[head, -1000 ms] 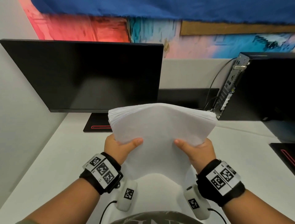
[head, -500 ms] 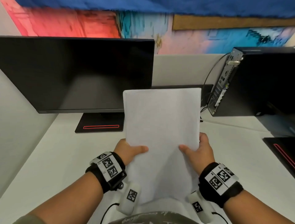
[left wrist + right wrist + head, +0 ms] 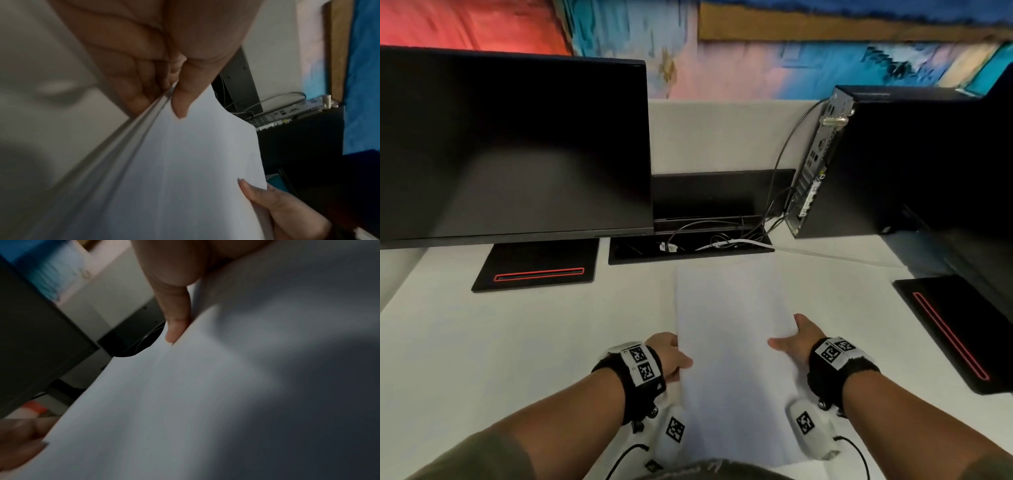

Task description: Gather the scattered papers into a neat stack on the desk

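Observation:
A stack of white papers [image 3: 722, 318] lies lengthwise, low over the white desk [image 3: 517, 342], its far end near the cable tray. My left hand [image 3: 671, 356] pinches the stack's left edge, thumb [image 3: 180, 100] on top and fingers curled beneath. My right hand [image 3: 794, 337] holds the right edge, with its thumb [image 3: 176, 324] on the top sheet and fingers behind the stack. The left wrist view shows the stack [image 3: 185, 162] with its sheet edges aligned. I cannot tell whether its underside touches the desk.
A black monitor [image 3: 513, 147] stands at the back left on a base [image 3: 537, 270] with a red stripe. An open cable tray [image 3: 688, 246] lies behind the stack. A computer tower [image 3: 893, 164] stands at the back right, with another red-striped base [image 3: 955, 329] in front.
The stack, held upright in front of the monitor before, has been tipped forward and lowered flat toward the desk. Both hands moved down and forward while still holding its side edges.

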The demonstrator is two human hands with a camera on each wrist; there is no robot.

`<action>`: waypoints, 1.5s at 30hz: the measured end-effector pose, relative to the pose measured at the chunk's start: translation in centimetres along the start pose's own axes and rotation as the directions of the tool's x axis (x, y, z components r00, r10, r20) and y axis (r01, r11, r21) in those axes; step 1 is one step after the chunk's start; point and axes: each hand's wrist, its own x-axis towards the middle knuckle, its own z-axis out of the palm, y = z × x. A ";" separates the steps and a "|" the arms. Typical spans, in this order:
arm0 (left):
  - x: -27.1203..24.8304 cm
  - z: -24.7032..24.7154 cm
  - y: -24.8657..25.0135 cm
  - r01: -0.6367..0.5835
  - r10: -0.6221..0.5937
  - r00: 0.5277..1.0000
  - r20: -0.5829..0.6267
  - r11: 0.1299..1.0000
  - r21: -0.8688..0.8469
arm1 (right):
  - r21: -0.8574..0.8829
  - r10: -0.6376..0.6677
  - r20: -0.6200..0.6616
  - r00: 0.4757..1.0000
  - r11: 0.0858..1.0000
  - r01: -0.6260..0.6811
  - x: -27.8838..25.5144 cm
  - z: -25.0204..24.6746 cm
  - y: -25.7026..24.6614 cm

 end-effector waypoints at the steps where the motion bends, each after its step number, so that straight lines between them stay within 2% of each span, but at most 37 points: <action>1: 0.2 0.5 0.3 0.002 -0.002 1.000 -0.026 1.000 0.016 | -0.009 0.009 -0.013 1.000 1.000 -0.009 0.6 -0.5 0.3; 6: 1.5 2.1 1.9 -0.021 0.024 0.997 -0.071 0.999 0.034 | -0.073 0.076 -0.054 0.996 0.994 -0.080 4.1 -3.5 0.9; 10: 2.2 2.6 2.7 -0.040 0.043 0.998 -0.051 0.997 0.067 | -0.157 0.097 -0.073 0.993 0.982 -0.107 6.3 -5.0 0.2; 17: 2.5 3.0 3.3 -0.063 0.076 0.994 -0.077 0.984 0.166 | -0.319 0.067 0.004 0.998 0.946 -0.062 10.1 -5.6 0.4; 20: 2.8 3.1 3.3 -0.062 0.077 0.994 -0.072 0.980 0.190 | -0.366 0.083 0.002 0.997 0.928 -0.076 9.1 -5.5 -0.5; 27: 2.7 3.2 3.7 -0.054 0.087 0.992 -0.092 0.945 0.322 | -0.404 0.115 -0.091 0.989 0.903 -0.142 7.9 -4.9 -1.0; 29: 2.3 3.4 3.8 -0.059 0.091 0.994 -0.061 0.915 0.400 | -0.418 0.113 -0.122 0.986 0.895 -0.154 7.6 -4.7 -1.0; 33: 2.3 3.6 3.5 -0.088 0.111 0.993 -0.026 0.891 0.446 | -0.432 0.110 -0.148 0.983 0.887 -0.164 7.0 -5.0 -0.8; 36: 2.5 4.0 3.1 -0.135 0.171 0.985 -0.003 0.787 0.602 | -0.432 0.128 -0.115 0.985 0.887 -0.165 6.8 -5.3 -0.3; 39: 1.5 4.3 3.7 -0.055 0.084 0.996 -0.023 0.810 0.584 | -0.422 0.120 -0.125 0.985 0.892 -0.162 6.3 -5.4 -0.1; 41: 1.4 4.4 3.5 -0.089 0.079 0.996 0.050 0.636 0.767 | -0.401 0.128 -0.117 0.985 0.901 -0.165 6.0 -5.5 0.0; 42: 2.0 4.2 3.4 -0.128 0.105 0.991 0.082 0.575 0.808 | -0.395 0.123 -0.111 0.986 0.905 -0.157 6.0 -5.7 0.2; 43: 1.5 4.1 3.6 -0.119 0.129 0.990 0.056 0.554 0.824 | -0.385 0.132 -0.105 0.986 0.909 -0.162 5.6 -5.8 0.1; 44: 1.2 3.6 3.8 -0.144 0.189 0.981 0.037 0.593 0.792 | -0.393 0.121 -0.110 0.987 0.907 -0.155 5.8 -6.1 0.5; 45: 0.8 3.0 3.9 -0.135 0.166 0.986 0.031 0.663 0.736 | -0.396 0.095 -0.131 0.987 0.908 -0.140 5.6 -6.4 0.6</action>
